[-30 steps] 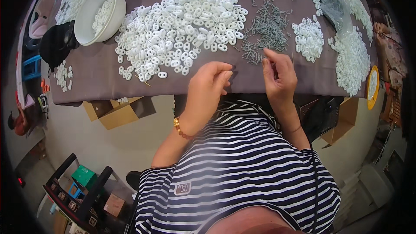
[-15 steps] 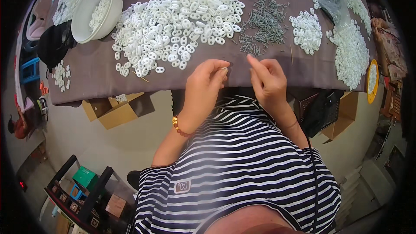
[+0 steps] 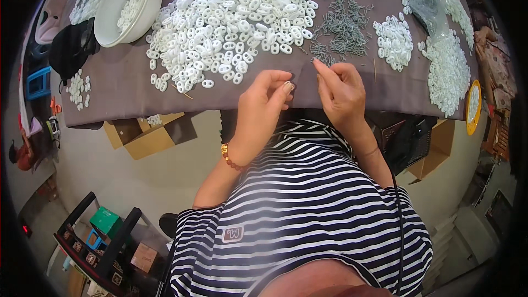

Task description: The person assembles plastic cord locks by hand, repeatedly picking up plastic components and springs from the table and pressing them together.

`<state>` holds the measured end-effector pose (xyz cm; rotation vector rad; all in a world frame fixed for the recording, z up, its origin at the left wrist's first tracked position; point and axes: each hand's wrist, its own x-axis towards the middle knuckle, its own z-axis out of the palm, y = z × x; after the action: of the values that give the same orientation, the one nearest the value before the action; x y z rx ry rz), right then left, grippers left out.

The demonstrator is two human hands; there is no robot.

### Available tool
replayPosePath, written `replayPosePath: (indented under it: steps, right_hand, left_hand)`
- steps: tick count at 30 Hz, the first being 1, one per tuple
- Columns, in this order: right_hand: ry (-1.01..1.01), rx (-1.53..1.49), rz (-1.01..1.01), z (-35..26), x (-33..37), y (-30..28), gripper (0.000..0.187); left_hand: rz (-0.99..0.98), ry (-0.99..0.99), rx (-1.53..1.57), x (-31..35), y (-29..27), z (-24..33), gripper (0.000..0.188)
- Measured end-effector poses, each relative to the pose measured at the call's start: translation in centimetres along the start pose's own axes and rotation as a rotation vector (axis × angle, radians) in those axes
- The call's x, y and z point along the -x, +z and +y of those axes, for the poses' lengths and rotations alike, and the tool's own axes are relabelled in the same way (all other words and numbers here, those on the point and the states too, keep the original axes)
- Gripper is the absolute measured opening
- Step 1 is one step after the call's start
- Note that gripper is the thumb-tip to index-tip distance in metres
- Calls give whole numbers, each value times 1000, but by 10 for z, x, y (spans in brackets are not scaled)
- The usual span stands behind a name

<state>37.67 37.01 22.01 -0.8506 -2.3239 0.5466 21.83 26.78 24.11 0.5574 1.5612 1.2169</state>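
Observation:
Just over the table's near edge, my left hand (image 3: 257, 113) is closed, its thumb and forefinger pinching a small white plastic piece (image 3: 289, 84), mostly hidden by the fingers. To its right, my right hand (image 3: 345, 98) is also in a pinch, fingertips pointing at the near side of a pile of small grey screws (image 3: 345, 26). Whatever sits at those fingertips is too small to make out. The hands are a little apart. Beyond my left hand spreads a large heap of white oval two-hole plastic pieces (image 3: 231, 36).
A white bowl (image 3: 152, 8) of white pieces stands at the back left beside a black bag (image 3: 69, 52). Right of the screws lie a small white pile (image 3: 394, 43), a clear plastic bag (image 3: 430, 5) and translucent pieces (image 3: 448, 80). Cardboard boxes (image 3: 151, 142) sit below the table.
The view has shifted slightly. The left fingertips have turned a little, so the white piece shows more. Both hands keep their pinch, with the right fingertips still by the screws.

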Motion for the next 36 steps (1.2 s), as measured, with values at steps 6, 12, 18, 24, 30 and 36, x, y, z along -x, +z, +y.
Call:
replayPosePath:
  steps: [6, 12, 18, 24, 30, 36]
  right_hand:
    - [11, -95, -69, -3, 0, -3, 36]
    - [198, -253, 36, -4, -8, -1, 30]
    - [-178, 160, -64, -9, -8, -3, 34]
    - [55, -101, -54, -9, 3, -2, 31]
    - [139, -120, 2, -11, -2, 5, 27]
    - [-86, 111, -33, -11, -7, 9, 17]
  left_hand:
    - [54, 45, 29, 1, -2, -3, 18]
    - [18, 36, 51, 1, -4, -2, 21]
    - [27, 34, 62, 1, -6, -3, 21]
    - [42, 44, 54, 1, -6, -1, 21]
    - [14, 48, 208, -1, -6, -5, 20]
    - [13, 35, 274, -1, -7, -5, 20]
